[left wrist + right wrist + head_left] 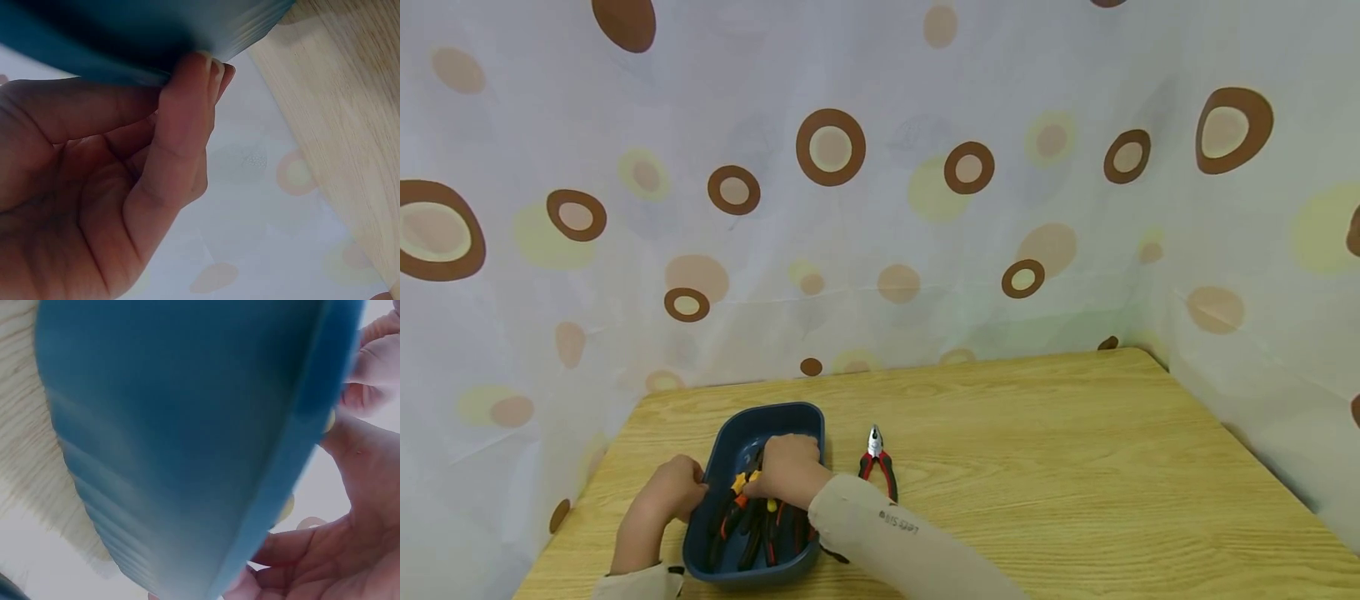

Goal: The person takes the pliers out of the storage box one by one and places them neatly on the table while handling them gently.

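- Blue bin (752, 577), its surface smooth: sits between your two hands on the wooden table (1037, 467), long axis running away from you, far end leaning slightly right.
- Your left hand (677, 487) pinches the bin's left rim between thumb and fingers.
- Your right hand (790, 471) is down inside the bin, over the tools (752, 546); fingertips hidden, so cannot tell whether they grip one. The hands are apart.
- Tools: several handles, black, red, orange and yellow, reach back toward you from beneath your right hand, most slanting a little left.
- Pliers (875, 450): outside the bin, just right of your right hand. Nose points away from you; the spread red-and-black handles come back toward your right sleeve (895, 533), which covers part of them.
- Left wrist view adds the finger pinch from below, unseen from the head.
- Right wrist view adds the bin's ribbed outer wall; only the head view shows the pliers.
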Motion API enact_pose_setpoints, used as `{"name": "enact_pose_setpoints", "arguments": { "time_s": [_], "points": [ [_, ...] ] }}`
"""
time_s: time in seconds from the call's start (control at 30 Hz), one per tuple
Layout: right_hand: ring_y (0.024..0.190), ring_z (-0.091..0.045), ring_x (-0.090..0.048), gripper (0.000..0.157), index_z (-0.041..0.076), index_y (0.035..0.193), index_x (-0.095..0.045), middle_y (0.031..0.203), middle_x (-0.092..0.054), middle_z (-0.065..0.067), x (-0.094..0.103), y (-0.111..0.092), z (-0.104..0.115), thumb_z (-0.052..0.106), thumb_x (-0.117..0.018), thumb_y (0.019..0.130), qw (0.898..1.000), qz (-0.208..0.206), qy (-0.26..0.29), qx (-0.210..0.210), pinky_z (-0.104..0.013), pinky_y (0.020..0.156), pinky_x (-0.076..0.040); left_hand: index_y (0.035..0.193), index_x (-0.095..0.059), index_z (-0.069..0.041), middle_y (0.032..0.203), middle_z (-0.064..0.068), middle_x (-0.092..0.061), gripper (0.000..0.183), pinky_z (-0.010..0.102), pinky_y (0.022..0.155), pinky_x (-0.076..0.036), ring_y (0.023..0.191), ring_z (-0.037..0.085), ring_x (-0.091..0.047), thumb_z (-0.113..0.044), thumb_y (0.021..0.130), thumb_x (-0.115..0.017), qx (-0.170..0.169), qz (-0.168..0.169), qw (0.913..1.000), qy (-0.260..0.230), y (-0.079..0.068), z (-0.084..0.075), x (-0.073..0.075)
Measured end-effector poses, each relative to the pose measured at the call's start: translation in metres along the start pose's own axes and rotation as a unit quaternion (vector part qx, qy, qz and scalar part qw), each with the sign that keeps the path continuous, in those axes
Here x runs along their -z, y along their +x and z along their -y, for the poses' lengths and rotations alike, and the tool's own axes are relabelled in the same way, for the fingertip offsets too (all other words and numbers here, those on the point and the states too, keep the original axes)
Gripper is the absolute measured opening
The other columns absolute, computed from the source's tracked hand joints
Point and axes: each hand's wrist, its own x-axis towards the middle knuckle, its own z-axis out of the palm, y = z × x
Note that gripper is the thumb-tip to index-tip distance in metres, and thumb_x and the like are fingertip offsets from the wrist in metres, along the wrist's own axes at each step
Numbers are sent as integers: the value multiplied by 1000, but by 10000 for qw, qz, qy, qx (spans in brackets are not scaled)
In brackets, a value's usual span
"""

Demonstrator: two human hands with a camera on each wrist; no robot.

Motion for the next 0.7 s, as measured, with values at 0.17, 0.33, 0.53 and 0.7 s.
{"name": "enact_pose_setpoints", "arguments": {
  "time_s": [0.17, 0.33, 0.53, 0.7],
  "points": [
    [59, -13, -52, 47, 16, 59, -58, 57, -53, 3, 2, -5, -8, 57, -75, 72, 9976, -242, 544, 351, -26, 60, -44, 58, -38, -10, 55, 0, -36, 34, 25, 49, -40, 50, 13, -48, 2, 85, -56, -20, 21, 10000, 23, 0, 1, -1],
    [48, -9, -41, 51, 15, 51, -47, 47, -37, 5, 5, -11, -18, 50, -76, 75, 9902, -409, 1157, 660, -22, 47, -34, 59, -37, -10, 55, -1, -34, 35, 25, 49, -41, 49, 12, -49, 1, 86, -56, 9, 76, 10000, -46, 0, 1, -1],
    [38, -8, -30, 56, 15, 49, -39, 44, -27, 6, 12, -20, -28, 45, -77, 76, 9733, -483, 2115, 747, -20, 38, -25, 57, -34, -12, 52, -3, -29, 38, 23, 47, -37, 46, 10, -43, 1, 86, -55, 74, 137, 9998, -99, 0, 1, -1],
    [37, -8, -28, 56, 14, 47, -38, 42, -25, 7, 16, -26, -38, 40, -78, 77, 9508, -535, 2938, 819, -20, 38, -23, 59, -38, -9, 57, 1, -35, 34, 26, 49, -46, 51, 13, -53, 3, 86, -55, 137, 129, 9997, -131, -1, 0, -1]
  ]
}}
